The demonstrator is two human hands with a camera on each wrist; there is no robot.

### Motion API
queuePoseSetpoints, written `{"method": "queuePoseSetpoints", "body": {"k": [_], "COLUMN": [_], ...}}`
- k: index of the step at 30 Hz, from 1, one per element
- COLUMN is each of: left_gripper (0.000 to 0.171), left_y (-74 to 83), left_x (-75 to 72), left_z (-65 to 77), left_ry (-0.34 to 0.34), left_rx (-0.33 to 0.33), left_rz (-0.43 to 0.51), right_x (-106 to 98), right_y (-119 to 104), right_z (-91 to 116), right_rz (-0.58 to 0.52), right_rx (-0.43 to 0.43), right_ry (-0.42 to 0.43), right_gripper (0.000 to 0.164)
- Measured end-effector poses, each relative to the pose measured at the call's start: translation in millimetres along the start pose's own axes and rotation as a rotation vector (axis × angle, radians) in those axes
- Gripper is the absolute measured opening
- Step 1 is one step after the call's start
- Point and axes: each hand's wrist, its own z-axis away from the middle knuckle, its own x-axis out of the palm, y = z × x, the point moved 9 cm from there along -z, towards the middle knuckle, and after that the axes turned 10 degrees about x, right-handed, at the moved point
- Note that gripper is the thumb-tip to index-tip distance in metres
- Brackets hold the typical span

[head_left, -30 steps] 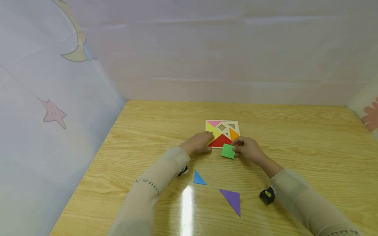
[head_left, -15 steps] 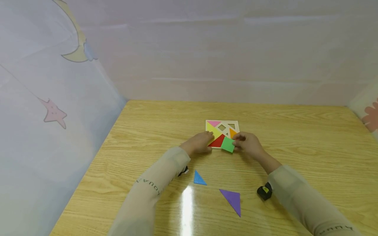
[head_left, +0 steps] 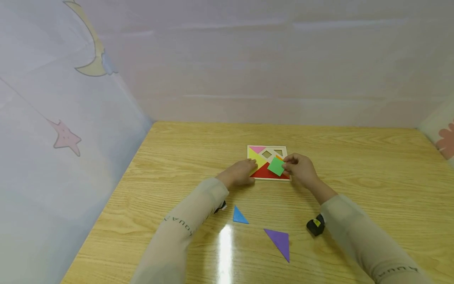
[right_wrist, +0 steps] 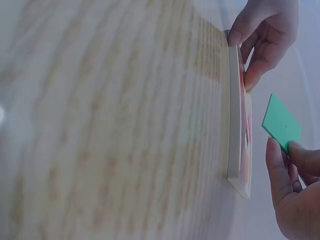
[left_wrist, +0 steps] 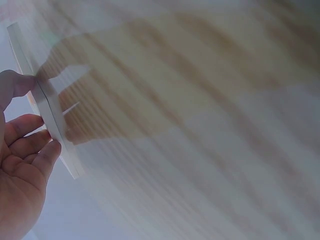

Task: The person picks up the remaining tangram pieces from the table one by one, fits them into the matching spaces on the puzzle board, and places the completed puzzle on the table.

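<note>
A tangram board with a pale wooden frame lies flat on the table in the head view. Pink, yellow and red pieces fill parts of it, and an orange one is partly covered. My left hand holds the board at its left side, thumb by the front corner and fingers at the edge and top. Between thumb and fingers, my right hand pinches a green square tile, tilted over the red piece. From the right wrist, the green tile appears raised clear of the board.
A blue triangle and a larger purple triangle lie on the wooden table, nearer to me than the board. Black wrist devices, one at the right sleeve, hang under the forearms. A printed cloth stands behind the table.
My right hand has moved the green tile away from me, from the board's front edge to above the red piece, and turned it slightly. The left hand and loose triangles have stayed put.
</note>
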Motion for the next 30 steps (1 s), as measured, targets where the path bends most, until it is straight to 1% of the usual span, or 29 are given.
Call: {"method": "queuePoseSetpoints", "body": {"k": [3, 6, 13, 22, 30], "left_gripper": [0.052, 0.052, 0.051, 0.051, 0.051], "left_y": [0.5, 1.5, 2.0, -0.1, 0.0], "left_x": [-0.5, -1.4, -2.1, -0.4, -0.7], "left_z": [0.6, 1.1, 0.9, 0.9, 0.3], "left_ry": [0.0, -0.002, 0.0, -0.002, -0.001], "left_rx": [0.0, 0.0, 0.001, -0.007, -0.006], "left_rz": [-0.001, -0.001, -0.003, 0.004, -0.003], "right_x": [0, 0, -5, -10, -10], "right_y": [2, 3, 2, 1, 2], "right_z": [-2, -3, -8, -12, -16], "right_rz": [-0.023, -0.024, 0.014, -0.011, -0.018], "right_rx": [0.016, 0.022, 0.008, -0.011, 0.011], "right_ry": [0.002, 0.006, 0.046, 0.081, 0.094], "right_gripper": [0.021, 0.021, 0.021, 0.021, 0.023]}}
